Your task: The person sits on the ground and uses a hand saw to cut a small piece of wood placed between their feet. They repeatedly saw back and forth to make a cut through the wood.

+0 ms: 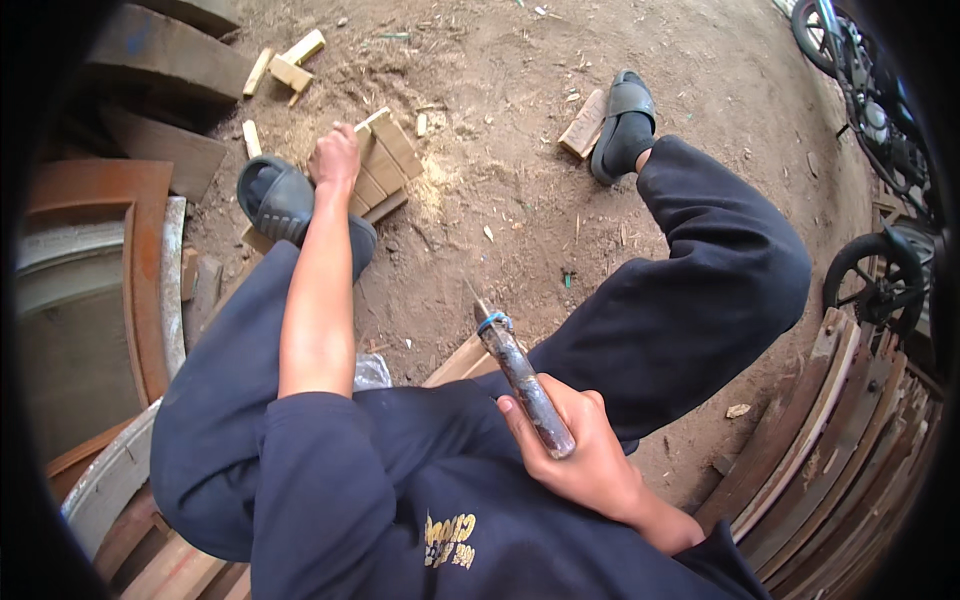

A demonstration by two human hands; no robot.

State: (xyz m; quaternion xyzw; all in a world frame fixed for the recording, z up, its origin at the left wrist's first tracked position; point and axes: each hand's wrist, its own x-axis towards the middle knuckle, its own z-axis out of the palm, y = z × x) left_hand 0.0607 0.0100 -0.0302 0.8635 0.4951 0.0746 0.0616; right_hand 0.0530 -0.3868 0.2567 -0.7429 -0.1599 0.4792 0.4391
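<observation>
My right hand point(580, 450), in front of my lap, is closed around the worn dark handle of a chisel point(522, 375). A blue band circles the handle's top, and the thin blade points up and away from me. My left arm reaches down between my legs to the ground. There my left hand point(335, 160) is curled closed beside my left sandal point(277, 200), against the left side of a pale wooden block point(388, 157). Dark lines run across the block's face. What the left fingers hold, if anything, is hidden.
Offcuts point(290, 74) and sawdust point(432, 185) lie around the block. My right sandal point(628, 110) rests beside another wood piece point(583, 125). Stacked planks point(800, 430) stand at right, motorcycles point(875, 120) beyond, and a brown wooden frame point(150, 280) at left.
</observation>
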